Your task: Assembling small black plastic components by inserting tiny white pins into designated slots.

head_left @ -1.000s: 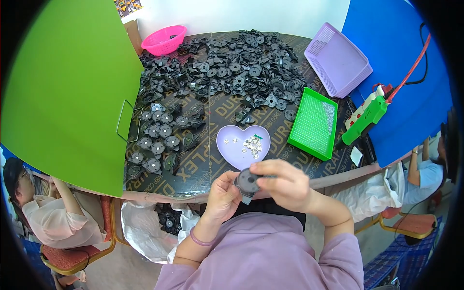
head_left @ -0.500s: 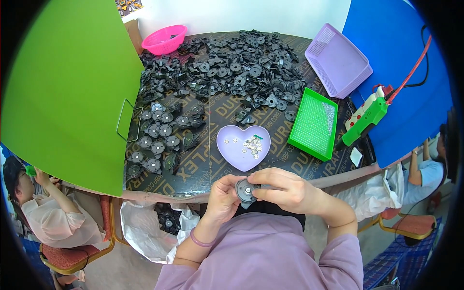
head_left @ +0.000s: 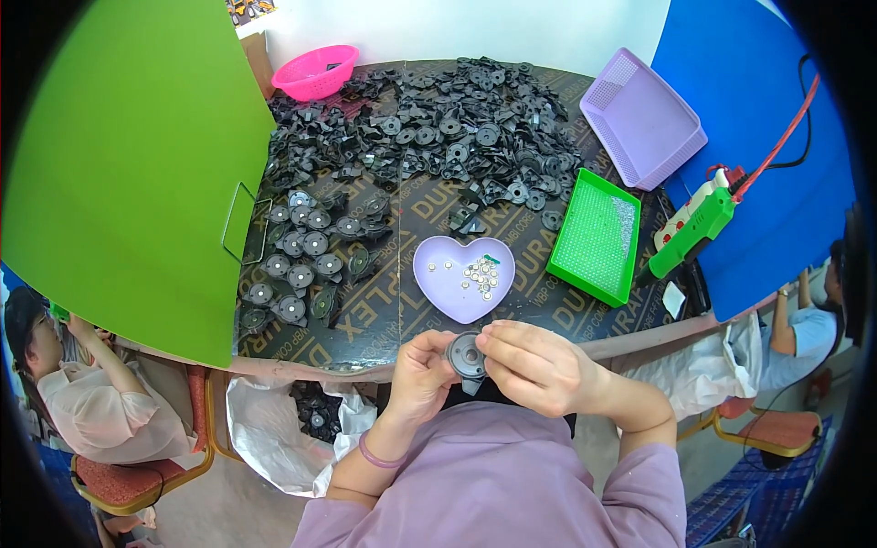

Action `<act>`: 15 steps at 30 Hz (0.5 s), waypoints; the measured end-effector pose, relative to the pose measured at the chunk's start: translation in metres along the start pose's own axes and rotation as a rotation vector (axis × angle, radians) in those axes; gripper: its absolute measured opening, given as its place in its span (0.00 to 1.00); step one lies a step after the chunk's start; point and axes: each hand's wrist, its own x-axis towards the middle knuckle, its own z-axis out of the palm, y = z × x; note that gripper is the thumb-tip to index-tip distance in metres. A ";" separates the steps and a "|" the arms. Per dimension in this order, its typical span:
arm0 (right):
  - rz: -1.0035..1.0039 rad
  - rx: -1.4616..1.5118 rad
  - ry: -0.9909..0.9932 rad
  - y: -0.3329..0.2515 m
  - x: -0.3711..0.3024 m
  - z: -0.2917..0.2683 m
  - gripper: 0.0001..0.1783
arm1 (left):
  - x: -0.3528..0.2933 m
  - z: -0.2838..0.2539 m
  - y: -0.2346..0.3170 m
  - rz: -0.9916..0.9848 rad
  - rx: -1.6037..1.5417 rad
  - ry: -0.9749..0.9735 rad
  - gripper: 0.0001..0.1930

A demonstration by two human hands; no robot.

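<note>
Just above my lap, at the table's front edge, my left hand [head_left: 422,374] grips a round dark grey plastic part [head_left: 468,363] by its left side. The part's disc face is turned up, with a round centre and a pointed tab below. My right hand [head_left: 539,370] is closed, thumb and fingertips pinched together at the part's upper right rim. Whatever lies between those fingertips is hidden. Beyond both hands stands a lilac heart-shaped dish [head_left: 448,301] with several small round metal pieces [head_left: 480,274] and a small green item.
Loose black parts [head_left: 448,128] are heaped at the back; assembled-looking discs [head_left: 315,243] lie at left. At right are a green tray [head_left: 589,237], a lilac basket [head_left: 644,128] and a green-white corded tool [head_left: 699,224]. A pink basket [head_left: 315,75] stands back left. People sit on both sides.
My right fingertips have moved from the part's centre to its upper right rim, uncovering more of its face. The bright spot at its centre now looks duller. My left hand keeps its grip.
</note>
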 end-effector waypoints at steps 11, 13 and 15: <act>0.095 -0.006 -0.138 -0.004 0.007 0.012 0.16 | 0.001 -0.001 0.001 0.018 0.071 0.019 0.23; 0.065 -0.079 -0.138 0.007 0.006 0.023 0.17 | 0.005 0.003 0.005 0.041 0.115 0.033 0.25; 0.119 0.006 -0.085 0.032 0.013 0.039 0.18 | 0.009 0.005 0.013 0.113 0.196 0.100 0.26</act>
